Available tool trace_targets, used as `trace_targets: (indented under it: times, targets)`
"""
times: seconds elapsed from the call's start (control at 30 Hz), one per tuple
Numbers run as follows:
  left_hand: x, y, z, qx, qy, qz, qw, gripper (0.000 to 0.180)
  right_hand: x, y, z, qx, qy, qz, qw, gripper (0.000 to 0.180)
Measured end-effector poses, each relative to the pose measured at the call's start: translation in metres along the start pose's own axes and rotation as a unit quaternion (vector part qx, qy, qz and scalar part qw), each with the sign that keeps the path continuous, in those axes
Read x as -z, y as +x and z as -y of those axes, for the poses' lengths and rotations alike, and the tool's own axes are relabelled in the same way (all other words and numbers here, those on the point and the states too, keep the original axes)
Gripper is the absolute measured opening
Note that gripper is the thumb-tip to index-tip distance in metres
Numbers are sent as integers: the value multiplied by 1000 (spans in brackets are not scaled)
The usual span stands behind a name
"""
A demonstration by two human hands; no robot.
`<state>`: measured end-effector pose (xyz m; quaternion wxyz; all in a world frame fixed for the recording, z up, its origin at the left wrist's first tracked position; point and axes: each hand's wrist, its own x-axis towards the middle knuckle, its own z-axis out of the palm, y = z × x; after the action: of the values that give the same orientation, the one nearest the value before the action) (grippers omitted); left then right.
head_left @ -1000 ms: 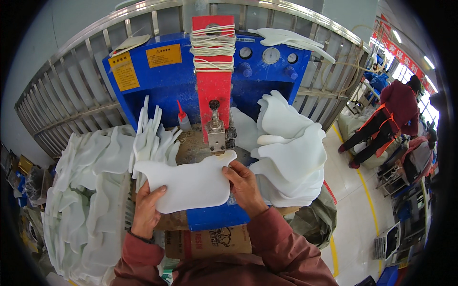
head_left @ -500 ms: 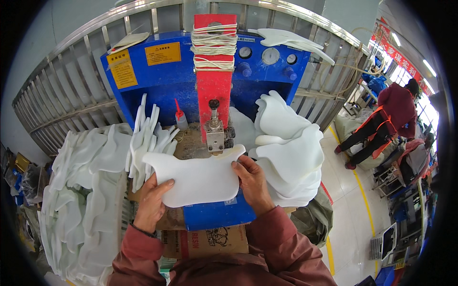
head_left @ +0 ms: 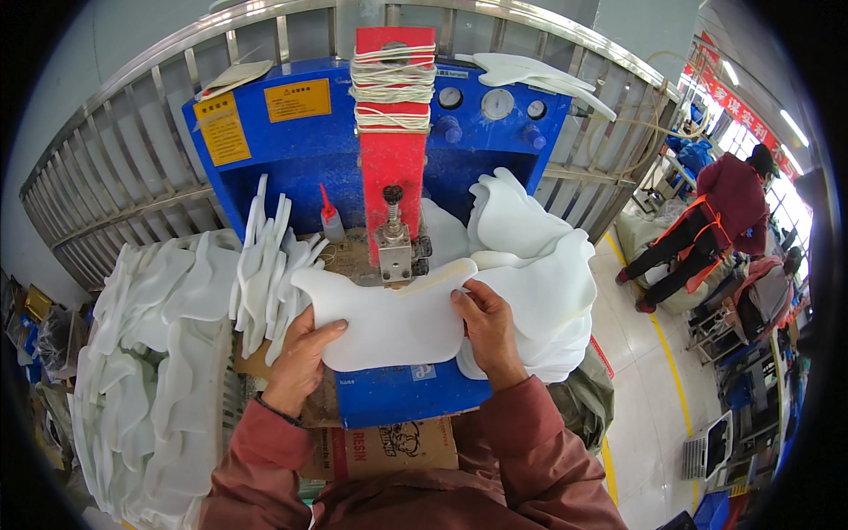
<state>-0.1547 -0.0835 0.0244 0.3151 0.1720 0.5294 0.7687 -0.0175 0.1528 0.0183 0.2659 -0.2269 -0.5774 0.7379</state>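
Observation:
A white, curved foam-like pad (head_left: 393, 322) is stretched between my two hands, its upper edge touching or close under the small metal head (head_left: 395, 252) of a red machine arm (head_left: 393, 159). My left hand (head_left: 302, 360) grips the pad's left end with the thumb on top. At the right end my right hand (head_left: 490, 331) pinches it, thumb on top as well. A yellowish strip runs along the upper right edge of the pad. Just below lies a blue machine plate (head_left: 389, 402). The pad hides the fingers under it.
Stacked white pads (head_left: 539, 265) stand close on the right; more fill a crate (head_left: 225, 380) at left. Thin white pieces (head_left: 262, 269) lean beside a red-tipped bottle (head_left: 332, 221). Behind is the blue machine housing (head_left: 309, 132). A person (head_left: 720, 212) stands far right.
Both hands have carried the pad to the right beneath the metal head and a little upward. Its yellowish edge strip now shows more.

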Motion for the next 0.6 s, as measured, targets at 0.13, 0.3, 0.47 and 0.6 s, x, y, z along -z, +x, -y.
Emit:
trace_targets:
  times: [0.13, 0.3, 0.47, 0.6]
  targets:
    - [-6, 3, 4, 9, -8, 9, 1000, 47, 5, 2, 6, 17, -4, -22, 1000, 34]
    - [-11, 10, 11, 14, -5, 38, 999, 50, 16, -1, 18, 31, -30, -35, 998, 34]
    - [-16, 16, 17, 33, -6, 42, 999, 44, 23, -4, 27, 36, -19, -39, 998, 33]
    - [-12, 21, 17, 24, -5, 33, 999, 42, 19, 7, 20, 60, -61, -44, 995, 34]
